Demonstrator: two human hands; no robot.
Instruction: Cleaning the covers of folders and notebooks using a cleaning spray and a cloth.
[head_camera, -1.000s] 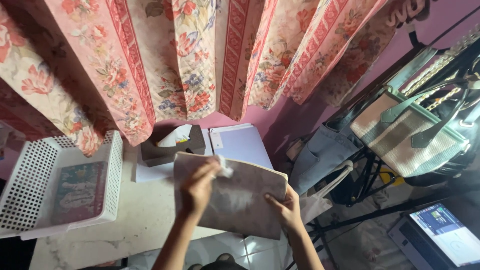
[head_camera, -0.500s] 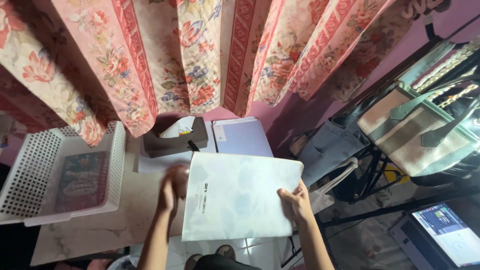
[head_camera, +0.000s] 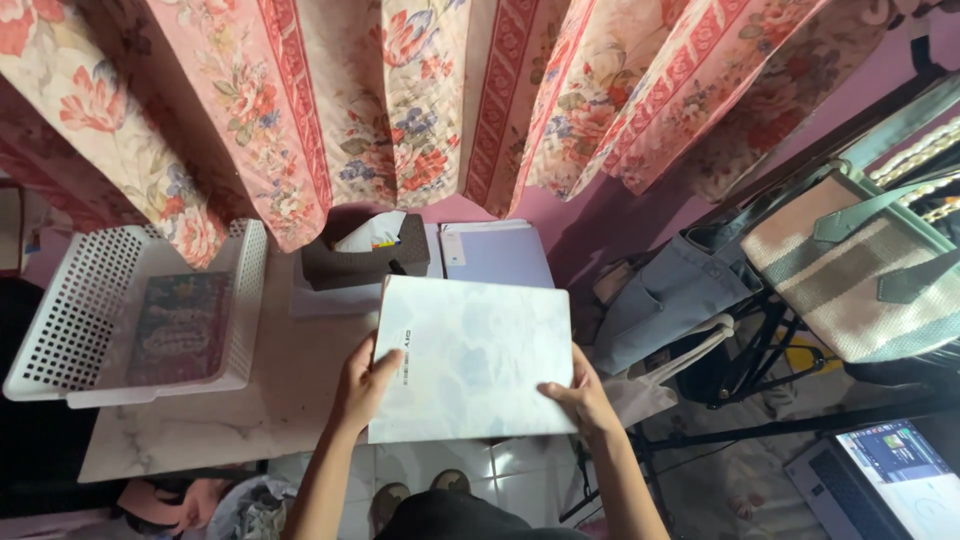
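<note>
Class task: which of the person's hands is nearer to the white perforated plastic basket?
Left. The left hand grips the pale folder's near-left edge, on the side facing the white perforated plastic basket; the right hand holds the far-right corner.

Both hands, left hand (head_camera: 362, 385) and right hand (head_camera: 580, 400), hold a pale folder (head_camera: 470, 360).

From my remote seat, the folder (head_camera: 470, 360) between my left hand (head_camera: 362, 385) and right hand (head_camera: 580, 398) looks like smooth coated card, pale and faintly glossy with a washed-out marbled print. The table (head_camera: 270, 400) at seven o'clock from it reads as polished marble-patterned stone or laminate; I cannot tell which. At nine o'clock the white basket (head_camera: 240, 300) is perforated moulded plastic, matt. At twelve o'clock the curtain (head_camera: 400, 110) is quilted floral cloth, soft and stitched. The tissue box (head_camera: 365, 262) looks dull brown, material unclear. At three o'clock hang a coarse woven bag (head_camera: 850, 280) and a denim one (head_camera: 670, 295).
</note>
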